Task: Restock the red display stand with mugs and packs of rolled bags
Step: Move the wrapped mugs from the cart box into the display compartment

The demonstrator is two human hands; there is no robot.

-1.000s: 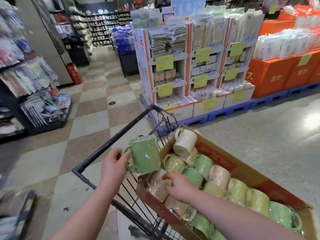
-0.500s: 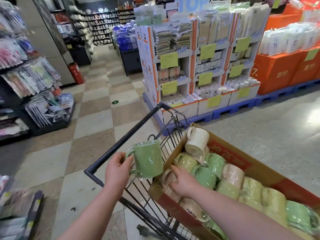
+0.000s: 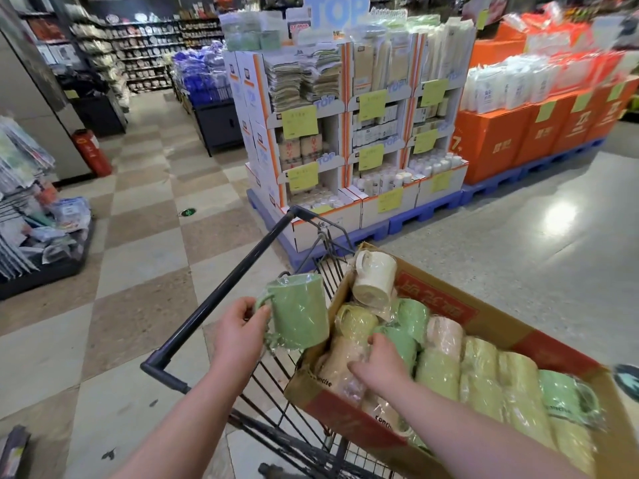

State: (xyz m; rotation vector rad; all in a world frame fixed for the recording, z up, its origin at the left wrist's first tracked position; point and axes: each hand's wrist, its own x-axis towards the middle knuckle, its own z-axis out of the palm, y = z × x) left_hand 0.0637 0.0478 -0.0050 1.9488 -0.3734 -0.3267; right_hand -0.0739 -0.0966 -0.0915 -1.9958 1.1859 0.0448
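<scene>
My left hand [image 3: 238, 330] holds a plastic-wrapped green mug [image 3: 299, 311] by its handle, upright, just left of the cardboard box [image 3: 498, 330]. That box sits in a shopping cart [image 3: 221, 292] and is full of several wrapped mugs, green, yellow, pink and cream. My right hand [image 3: 378, 366] reaches into the box's near left corner and grips a wrapped beige mug [image 3: 340, 363] lying on its side. A cream mug [image 3: 373, 280] lies at the box's far end. The orange-red display stand [image 3: 518, 140] is at the far right, stacked with white packs.
A white cardboard display [image 3: 349, 126] with yellow price tags stands on blue pallets straight ahead of the cart. A black rack of packets [image 3: 38, 216] is on the left. A red fire extinguisher [image 3: 91, 152] stands by a pillar. An aisle runs back between them.
The view has shifted forward and the cart sits lower right in frame. My left hand keeps the green mug. My right hand has closed round the beige mug in the box.
</scene>
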